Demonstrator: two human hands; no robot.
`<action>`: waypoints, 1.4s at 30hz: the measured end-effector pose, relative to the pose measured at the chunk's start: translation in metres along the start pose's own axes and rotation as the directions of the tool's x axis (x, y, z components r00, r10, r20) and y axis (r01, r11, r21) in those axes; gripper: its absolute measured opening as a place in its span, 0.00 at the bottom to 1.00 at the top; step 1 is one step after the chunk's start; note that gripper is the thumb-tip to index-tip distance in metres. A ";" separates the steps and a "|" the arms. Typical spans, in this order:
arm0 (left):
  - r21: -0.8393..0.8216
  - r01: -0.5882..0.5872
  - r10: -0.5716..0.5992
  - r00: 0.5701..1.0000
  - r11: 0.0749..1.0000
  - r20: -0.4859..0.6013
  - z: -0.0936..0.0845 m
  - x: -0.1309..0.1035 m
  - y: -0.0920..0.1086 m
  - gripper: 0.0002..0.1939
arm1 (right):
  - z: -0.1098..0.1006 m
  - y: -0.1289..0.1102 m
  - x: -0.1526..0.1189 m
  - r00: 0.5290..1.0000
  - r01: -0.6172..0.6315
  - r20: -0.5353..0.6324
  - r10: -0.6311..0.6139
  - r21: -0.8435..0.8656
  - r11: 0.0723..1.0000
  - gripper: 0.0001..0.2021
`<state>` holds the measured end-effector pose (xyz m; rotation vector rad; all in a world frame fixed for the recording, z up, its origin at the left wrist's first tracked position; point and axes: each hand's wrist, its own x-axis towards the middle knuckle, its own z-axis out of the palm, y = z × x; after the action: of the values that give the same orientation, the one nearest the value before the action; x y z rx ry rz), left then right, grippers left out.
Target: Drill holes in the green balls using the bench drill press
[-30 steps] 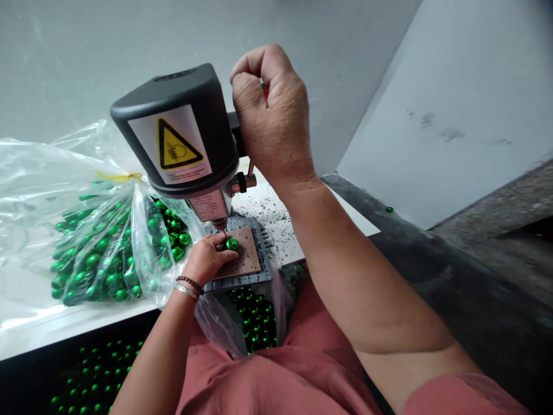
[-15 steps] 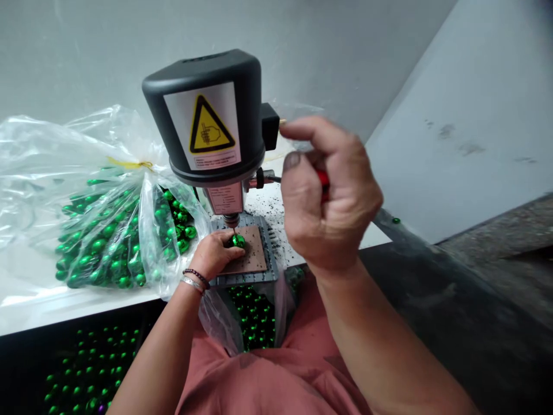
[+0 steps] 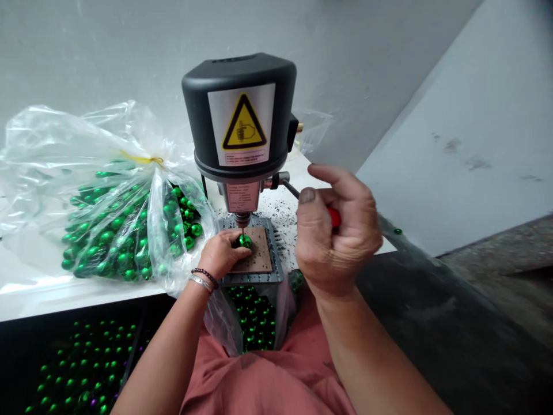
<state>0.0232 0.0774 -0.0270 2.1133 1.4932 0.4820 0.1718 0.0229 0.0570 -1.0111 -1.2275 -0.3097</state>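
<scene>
My left hand [image 3: 221, 252] pinches a shiny green ball [image 3: 245, 241] between thumb and fingers on a brown board [image 3: 258, 259]. The drill bit [image 3: 242, 230] of a small bench drill press [image 3: 242, 121] comes down to the top of the ball; whether it is inside the ball I cannot tell. To the right, my right hand [image 3: 339, 227] is closed around the red-knobbed feed lever [image 3: 334, 217], its index finger only loosely bent. The lever's metal rod runs back to the press. Beneath the board lies the grey slotted base [image 3: 276, 271] of the press.
A clear plastic bag [image 3: 129, 219] full of green balls, tied with yellow, stands left on the white table [image 3: 26, 302]. Dark shavings litter the tabletop around the base. More green balls [image 3: 254, 317] lie in an open bag below the table edge, and others [image 3: 82, 363] lower left.
My right hand and the lever have come down and the bit sits lower at the ball. The whole view has shifted, so the press appears further right. My left hand still holds the ball.
</scene>
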 end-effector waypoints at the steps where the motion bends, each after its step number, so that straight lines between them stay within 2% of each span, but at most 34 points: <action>1: -0.003 0.001 -0.001 1.000 1.000 0.000 0.000 0.000 0.000 0.19 | 0.000 0.001 -0.002 1.000 0.005 -0.005 -0.005 -0.002 1.000 0.13; 12: -0.002 0.027 -0.027 1.000 1.000 -0.006 0.002 -0.002 -0.001 0.18 | 0.002 0.008 -0.015 0.998 0.052 -0.037 -0.049 0.067 0.996 0.15; 18: -0.008 0.019 -0.019 1.000 1.000 -0.007 0.001 -0.002 0.001 0.18 | 0.001 0.008 -0.018 1.000 0.015 -0.008 -0.015 0.073 0.997 0.15; 25: -0.016 0.012 -0.013 1.000 1.000 -0.006 -0.001 -0.004 0.003 0.16 | 0.000 0.018 -0.043 1.000 -0.016 0.027 0.015 0.049 0.999 0.14; 27: -0.024 0.019 -0.019 1.000 1.000 -0.009 -0.001 -0.004 0.003 0.18 | 0.002 0.018 -0.036 0.999 0.036 -0.008 -0.036 0.046 0.998 0.15; 30: -0.039 -0.010 0.010 1.000 0.999 -0.014 0.000 -0.004 0.001 0.19 | 0.008 0.013 -0.006 0.984 0.161 -0.075 -0.158 0.036 0.986 0.16; 32: -0.048 -0.024 0.023 0.999 0.999 -0.032 0.002 -0.005 0.000 0.20 | 0.013 0.008 0.021 0.983 0.171 -0.072 -0.170 0.013 0.985 0.13; 35: -0.065 -0.009 0.003 0.996 0.998 -0.086 0.004 -0.010 -0.001 0.21 | 0.019 0.003 0.049 0.993 0.120 -0.017 -0.120 0.034 0.992 0.09; 38: -0.073 0.026 -0.033 0.995 0.997 -0.098 0.001 -0.022 0.000 0.22 | 0.022 0.002 0.056 0.997 0.079 0.005 -0.079 0.054 0.995 0.08; 42: -0.089 0.023 -0.028 0.998 0.996 -0.055 -0.009 -0.044 0.005 0.23 | 0.023 0.003 0.052 0.997 0.077 -0.020 -0.075 0.087 0.993 0.08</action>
<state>0.0077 0.0364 -0.0167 2.0259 1.5000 0.5908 0.1780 0.0582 0.1015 -0.8861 -1.2556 -0.3205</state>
